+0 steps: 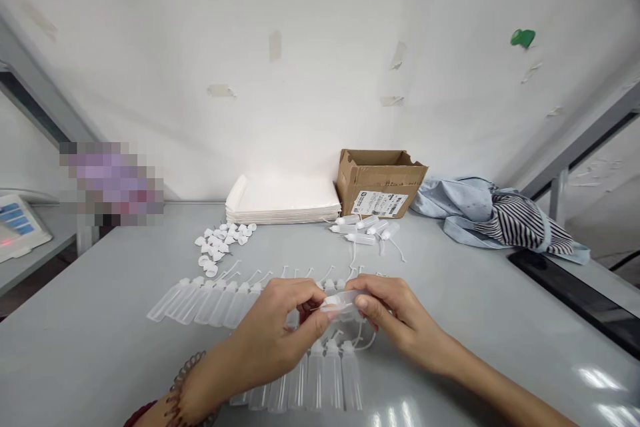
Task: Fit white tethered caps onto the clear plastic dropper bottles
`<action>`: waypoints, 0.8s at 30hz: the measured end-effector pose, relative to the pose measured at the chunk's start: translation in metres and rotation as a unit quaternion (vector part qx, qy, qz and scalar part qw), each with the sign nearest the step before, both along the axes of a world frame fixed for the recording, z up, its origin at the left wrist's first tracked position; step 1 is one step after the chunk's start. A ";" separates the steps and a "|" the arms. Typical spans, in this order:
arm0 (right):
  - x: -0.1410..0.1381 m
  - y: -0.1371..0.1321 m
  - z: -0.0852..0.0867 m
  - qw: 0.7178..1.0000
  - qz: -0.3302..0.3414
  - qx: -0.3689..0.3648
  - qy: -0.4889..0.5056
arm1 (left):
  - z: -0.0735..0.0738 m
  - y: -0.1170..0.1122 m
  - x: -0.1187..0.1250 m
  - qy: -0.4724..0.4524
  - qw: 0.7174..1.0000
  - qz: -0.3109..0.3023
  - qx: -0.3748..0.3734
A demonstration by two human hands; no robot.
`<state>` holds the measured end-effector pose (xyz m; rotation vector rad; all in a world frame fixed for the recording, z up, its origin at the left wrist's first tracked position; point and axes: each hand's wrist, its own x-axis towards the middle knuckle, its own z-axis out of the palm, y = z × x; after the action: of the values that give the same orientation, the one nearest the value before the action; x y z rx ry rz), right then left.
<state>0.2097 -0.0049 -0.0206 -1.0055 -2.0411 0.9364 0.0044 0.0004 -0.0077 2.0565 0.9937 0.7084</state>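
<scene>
Both my hands meet over the middle of the grey table (480, 320) on one small clear plastic bottle (345, 300). My left hand (283, 330) pinches its white cap end with curled fingers. My right hand (387, 310) grips the bottle's body. Under my hands lies a row of several clear squeeze bottles (205, 300), with a second row (325, 373) nearer to me. A heap of small white caps (220, 243) lies further back on the left. A few capped bottles (365, 228) lie in front of a cardboard box.
An open cardboard box (380, 180) and a stack of white padded envelopes (283, 200) stand against the wall. Crumpled blue and striped clothing (500, 217) lies at the right. A scale (17, 223) sits on a side table at far left. A black strip (575, 293) runs along the right edge.
</scene>
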 end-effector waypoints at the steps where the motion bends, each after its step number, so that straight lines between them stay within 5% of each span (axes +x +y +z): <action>1: 0.000 0.001 0.001 0.999 0.004 -0.042 0.010 | -0.001 -0.001 0.000 0.009 0.999 -0.003 0.032; 6: -0.002 0.005 -0.003 0.961 0.040 -0.255 0.100 | -0.002 -0.003 -0.003 0.021 0.993 -0.032 0.111; 8: -0.002 0.005 -0.004 0.950 0.050 -0.286 0.118 | -0.001 -0.002 -0.002 0.016 0.993 -0.035 0.111; 13: 0.000 0.002 -0.001 0.996 0.017 -0.083 -0.021 | 0.000 0.002 0.001 -0.004 0.999 0.039 0.016; 19: 0.005 0.005 -0.008 0.982 0.023 0.130 -0.133 | -0.006 0.003 0.005 -0.032 0.995 0.058 -0.075; 24: 0.006 0.006 -0.006 0.970 0.042 0.153 -0.185 | -0.007 0.002 0.006 -0.002 0.999 0.050 -0.017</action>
<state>0.2158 0.0011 -0.0265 -0.9835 -2.4601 0.4726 0.0105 0.0025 -0.0152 1.9863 1.1040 0.7423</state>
